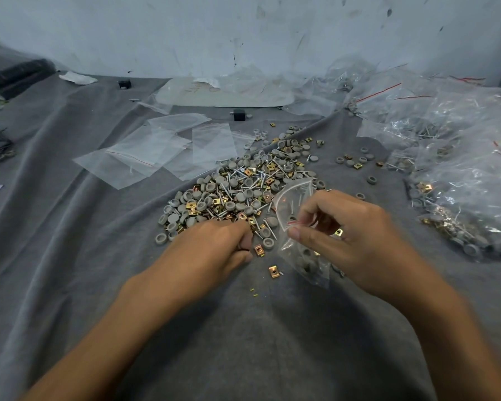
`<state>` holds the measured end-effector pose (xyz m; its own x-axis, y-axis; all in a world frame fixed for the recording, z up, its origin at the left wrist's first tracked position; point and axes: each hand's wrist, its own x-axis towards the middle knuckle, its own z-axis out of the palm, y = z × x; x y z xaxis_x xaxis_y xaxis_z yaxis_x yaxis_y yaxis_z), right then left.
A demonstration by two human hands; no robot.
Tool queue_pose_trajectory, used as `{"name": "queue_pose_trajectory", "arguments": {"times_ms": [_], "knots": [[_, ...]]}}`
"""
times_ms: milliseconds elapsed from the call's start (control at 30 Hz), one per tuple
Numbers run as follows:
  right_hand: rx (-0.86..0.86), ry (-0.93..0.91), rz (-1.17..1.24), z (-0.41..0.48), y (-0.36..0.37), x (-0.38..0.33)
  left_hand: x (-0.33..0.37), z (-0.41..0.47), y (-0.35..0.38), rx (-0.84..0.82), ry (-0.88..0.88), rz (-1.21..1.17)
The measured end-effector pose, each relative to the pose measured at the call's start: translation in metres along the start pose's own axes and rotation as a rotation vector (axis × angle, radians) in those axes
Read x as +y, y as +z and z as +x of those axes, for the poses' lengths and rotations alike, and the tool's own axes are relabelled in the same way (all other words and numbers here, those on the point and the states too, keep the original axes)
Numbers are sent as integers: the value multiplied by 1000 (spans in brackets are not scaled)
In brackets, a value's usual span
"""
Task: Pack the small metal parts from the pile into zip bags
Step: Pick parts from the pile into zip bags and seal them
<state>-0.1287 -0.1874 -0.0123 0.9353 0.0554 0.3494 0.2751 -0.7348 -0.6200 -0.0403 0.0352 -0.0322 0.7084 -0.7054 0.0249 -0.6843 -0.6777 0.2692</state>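
A pile of small parts [237,186], made up of grey round caps, brass clips and silver screws, lies on the grey cloth [70,256]. My left hand [214,250] rests at the pile's near edge with its fingers curled over brass clips. My right hand [347,235] holds a clear zip bag [294,204] by its mouth, thumb and fingers pinching the red-striped rim. Grey caps and a few screws lie inside the bag. A brass clip [273,271] lies loose on the cloth between my hands.
Several empty zip bags [156,151] lie flat to the left behind the pile. Filled bags [460,157] are heaped at the right. A white tray [229,94] under plastic stands by the wall. Small black blocks [239,114] and loose caps [356,162] dot the cloth.
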Motion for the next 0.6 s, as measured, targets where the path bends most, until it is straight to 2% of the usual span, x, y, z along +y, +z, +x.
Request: {"name": "queue_pose_trajectory", "arguments": {"times_ms": [167, 367, 600], "knots": [[-4, 14, -6, -1, -1, 0, -5, -3, -9, -105, -56, -83], [-37, 36, -2, -1, -1, -3, -2, -3, -8, -82, -55, -45], [-61, 38, -26, -2, 0, -8, -4, -1, -9, -16, -93, -203]]}}
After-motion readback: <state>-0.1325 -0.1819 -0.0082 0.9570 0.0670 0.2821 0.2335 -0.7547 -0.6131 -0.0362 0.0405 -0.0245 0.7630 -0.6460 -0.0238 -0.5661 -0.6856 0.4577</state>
